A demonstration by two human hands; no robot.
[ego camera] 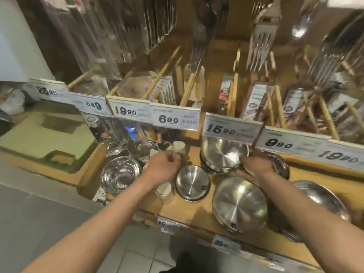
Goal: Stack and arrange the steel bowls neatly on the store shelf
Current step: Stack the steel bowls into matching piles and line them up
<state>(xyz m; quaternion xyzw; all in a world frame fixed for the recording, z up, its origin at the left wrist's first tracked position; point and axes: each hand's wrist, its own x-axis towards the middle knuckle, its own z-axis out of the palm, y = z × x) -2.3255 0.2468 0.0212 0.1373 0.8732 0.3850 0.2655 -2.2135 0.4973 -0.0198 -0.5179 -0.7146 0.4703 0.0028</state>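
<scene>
Several steel bowls lie on the wooden shelf [189,211]. My right hand [256,168] grips the near rim of a tilted steel bowl [222,154] that rests on a stack at the back. A large bowl [239,204] sits upside down in front, and a smaller upside-down bowl [192,182] lies to its left. Further right are more bowls [323,198], partly hidden by my right arm. A deep shiny bowl [120,173] stands at the left. My left hand [163,166] hovers above the shelf with fingers curled, pinching something thin that I cannot make out.
Price tags [177,119] line the upper shelf edge right above the bowls. Forks, spoons and wooden-handled utensils [262,42] hang overhead. Small white cups [179,147] and glassware stand at the shelf's back left. A green board [45,134] lies to the left.
</scene>
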